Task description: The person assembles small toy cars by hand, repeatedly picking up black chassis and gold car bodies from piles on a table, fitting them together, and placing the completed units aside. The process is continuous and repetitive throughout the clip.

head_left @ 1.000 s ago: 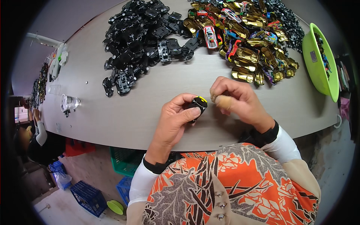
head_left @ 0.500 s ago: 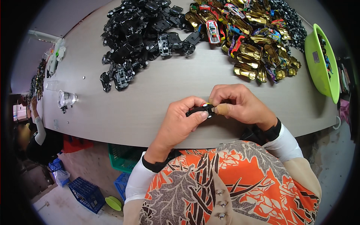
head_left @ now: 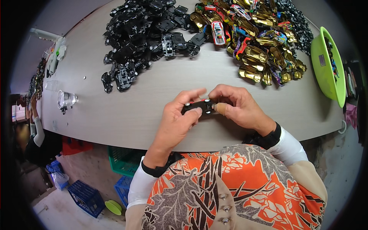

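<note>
A toy car [head_left: 202,104] lies on its back between my hands above the table, its black underside and white wheels facing up and a red edge showing. My left hand [head_left: 173,122] grips one end, thumb pressed across the underside, index finger lifted off. At the other end, my right hand [head_left: 245,109] pinches the car; tan tape wraps its thumb. Something small and pale sits by that thumb tip, too small to make out. Beyond are a heap of black car chassis [head_left: 132,38] and a heap of gold and coloured car bodies [head_left: 255,51].
A lime-green basin [head_left: 320,63] holding parts stands tilted at the right edge. Small dark parts [head_left: 293,23] are piled at the back right. On the left is a clear plastic cup [head_left: 66,99]. Crates [head_left: 86,197] are on the floor; another person [head_left: 42,140] works far left.
My left hand has shifted slightly left, and its index finger has lifted and straightened. The toy car has come left with it, showing more of its underside. My right hand stays at its end.
</note>
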The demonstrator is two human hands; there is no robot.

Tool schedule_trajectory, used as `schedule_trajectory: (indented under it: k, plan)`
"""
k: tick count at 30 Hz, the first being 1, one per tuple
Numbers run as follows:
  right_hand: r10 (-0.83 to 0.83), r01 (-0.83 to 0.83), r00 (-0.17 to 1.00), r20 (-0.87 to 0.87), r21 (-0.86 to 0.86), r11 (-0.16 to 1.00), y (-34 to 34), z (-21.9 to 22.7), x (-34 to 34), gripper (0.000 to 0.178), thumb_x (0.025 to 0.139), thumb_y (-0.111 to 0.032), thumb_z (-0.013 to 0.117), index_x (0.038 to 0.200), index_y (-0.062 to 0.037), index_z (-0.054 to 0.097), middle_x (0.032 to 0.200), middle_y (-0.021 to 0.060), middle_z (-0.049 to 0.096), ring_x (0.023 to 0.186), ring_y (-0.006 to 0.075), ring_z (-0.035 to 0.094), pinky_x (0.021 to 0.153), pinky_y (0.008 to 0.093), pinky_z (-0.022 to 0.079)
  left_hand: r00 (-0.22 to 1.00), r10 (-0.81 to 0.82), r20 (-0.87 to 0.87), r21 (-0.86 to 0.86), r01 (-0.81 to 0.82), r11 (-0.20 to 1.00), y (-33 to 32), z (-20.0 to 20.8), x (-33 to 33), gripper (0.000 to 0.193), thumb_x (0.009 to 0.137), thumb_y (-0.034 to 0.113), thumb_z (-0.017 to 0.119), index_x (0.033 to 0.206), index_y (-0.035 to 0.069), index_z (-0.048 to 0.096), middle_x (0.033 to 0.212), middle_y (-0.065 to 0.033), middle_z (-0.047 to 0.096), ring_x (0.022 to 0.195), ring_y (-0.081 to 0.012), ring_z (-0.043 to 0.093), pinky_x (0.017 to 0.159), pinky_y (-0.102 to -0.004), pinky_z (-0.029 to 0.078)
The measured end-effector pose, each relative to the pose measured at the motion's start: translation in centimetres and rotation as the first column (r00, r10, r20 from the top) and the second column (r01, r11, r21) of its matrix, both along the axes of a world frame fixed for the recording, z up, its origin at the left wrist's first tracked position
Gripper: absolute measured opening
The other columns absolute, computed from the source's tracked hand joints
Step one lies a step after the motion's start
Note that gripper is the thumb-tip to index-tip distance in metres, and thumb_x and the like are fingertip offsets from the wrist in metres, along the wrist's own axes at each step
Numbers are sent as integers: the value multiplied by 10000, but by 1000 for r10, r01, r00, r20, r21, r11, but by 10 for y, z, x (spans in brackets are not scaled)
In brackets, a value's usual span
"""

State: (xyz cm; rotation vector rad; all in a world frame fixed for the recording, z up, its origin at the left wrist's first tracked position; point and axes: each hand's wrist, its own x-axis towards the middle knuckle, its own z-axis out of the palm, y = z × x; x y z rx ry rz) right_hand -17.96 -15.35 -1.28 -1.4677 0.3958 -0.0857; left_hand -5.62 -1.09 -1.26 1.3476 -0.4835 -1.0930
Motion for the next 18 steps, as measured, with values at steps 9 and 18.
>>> schedule_trajectory:
  k: [9,18]
  plan:
    - [52,-57,998,34,165,985,-2,-4,-3,68,800,1,557,865,-11,573,794,-11,530,592,40,474,514,197,398,954,139,-264,-165,-186,968,3,-11,3,263,803,88,629,1029,23,512,875,-99,602,703,-134,601,561,-201,480]
    - [50,-81,989,137,231,970,-12,8,-4,31,781,4,583,807,-10,575,776,-11,501,619,45,498,515,193,394,982,-105,-155,-85,93,992,11,-4,-2,198,832,83,597,1008,15,536,775,-87,617,590,-112,584,489,-201,454]
